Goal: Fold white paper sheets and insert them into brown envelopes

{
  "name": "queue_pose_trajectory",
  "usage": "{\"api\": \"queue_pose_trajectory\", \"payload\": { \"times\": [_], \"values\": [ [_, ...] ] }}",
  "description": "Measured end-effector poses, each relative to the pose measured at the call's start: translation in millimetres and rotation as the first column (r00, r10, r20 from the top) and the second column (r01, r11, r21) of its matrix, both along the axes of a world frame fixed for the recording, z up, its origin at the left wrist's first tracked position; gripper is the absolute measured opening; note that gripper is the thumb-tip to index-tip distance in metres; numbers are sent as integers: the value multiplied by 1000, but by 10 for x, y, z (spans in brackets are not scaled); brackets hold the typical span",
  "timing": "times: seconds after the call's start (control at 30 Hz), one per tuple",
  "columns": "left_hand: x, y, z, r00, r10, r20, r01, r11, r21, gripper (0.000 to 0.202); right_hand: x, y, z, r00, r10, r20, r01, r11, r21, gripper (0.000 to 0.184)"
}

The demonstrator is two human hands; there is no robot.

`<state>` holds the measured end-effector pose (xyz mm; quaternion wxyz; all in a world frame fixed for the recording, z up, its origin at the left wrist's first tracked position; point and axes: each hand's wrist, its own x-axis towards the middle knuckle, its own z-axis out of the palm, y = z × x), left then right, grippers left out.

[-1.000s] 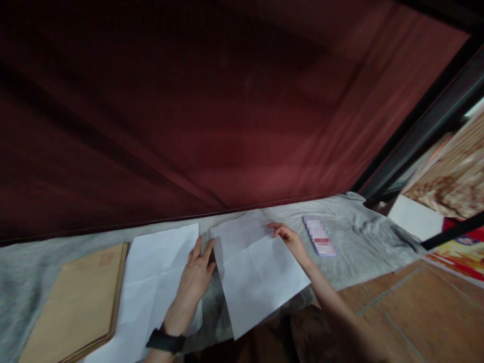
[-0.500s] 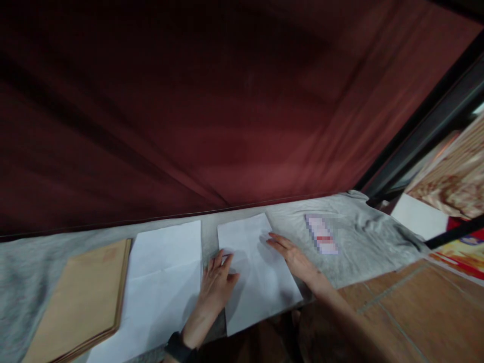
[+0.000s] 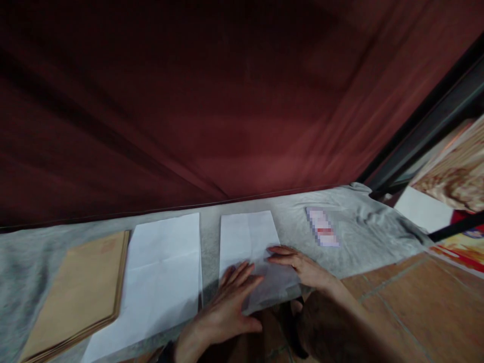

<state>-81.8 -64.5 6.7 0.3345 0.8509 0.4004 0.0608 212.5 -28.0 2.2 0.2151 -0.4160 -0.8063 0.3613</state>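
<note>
A creased white sheet of paper (image 3: 245,234) lies on the grey cloth in front of me, its near part under my hands. My left hand (image 3: 230,302) is spread over the sheet's lower left, fingertips on the paper and thumb stretched out past its near edge. On the right side, my right hand (image 3: 298,264) rests with its fingers extended on the sheet. Neither hand is closed around anything. To the left lies a larger stack of white paper (image 3: 162,267) with fold lines, partly covered by a pile of brown envelopes (image 3: 83,287).
A pixelated pinkish slip (image 3: 323,228) lies on the grey cloth (image 3: 363,232) at right. Behind hangs a dark red curtain (image 3: 242,126). A dark metal frame (image 3: 419,116) and printed boxes stand at far right, above a tiled floor (image 3: 397,302).
The sheet has straightened and shifted toward me. My left hand has moved nearer and to the right, spreading wider; my right hand has slid down along the sheet's right side.
</note>
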Motion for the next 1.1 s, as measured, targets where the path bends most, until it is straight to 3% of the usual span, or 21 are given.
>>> {"api": "queue_pose_trajectory", "payload": {
  "times": [0.07, 0.2, 0.4, 0.5, 0.63, 0.77, 0.87, 1.1],
  "values": [
    [-47, -55, 31, 1000, -26, -7, 26, 999, -29, 99, 31, 15, -18, 1000, -19, -20, 18, 999, -30, 31],
    [-273, -14, 25, 993, 113, -27, -114, 993, -9, 74, 83, 58, -41, 996, -49, -69, 43, 996, -83, 23],
    [-559, 178, 21, 936, 313, 164, -287, 944, -165, 33, 125, 130, -45, 985, -61, -159, 35, 987, -158, 28],
    [-541, 272, -2, 871, 451, 195, -401, 881, -251, 29, 144, 151, -98, 982, -136, -133, 107, 974, -201, 30],
    [-443, 398, -95, 718, 662, 216, -577, 740, -346, 41, 135, 190, -190, 952, -281, -124, 254, 947, -195, 33],
    [-374, 531, -176, 612, 702, 363, -580, 711, -398, 42, 63, 241, -211, 922, -381, -66, 366, 915, -169, 33],
    [-343, 610, -190, 596, 707, 382, -608, 707, -361, 40, -2, 273, -198, 901, -434, 14, 431, 891, -143, 28],
    [-248, 702, -103, 636, 737, 229, -745, 664, -68, 22, -106, 363, -261, 848, -507, 152, 518, 855, -33, 20]
  ]
}}
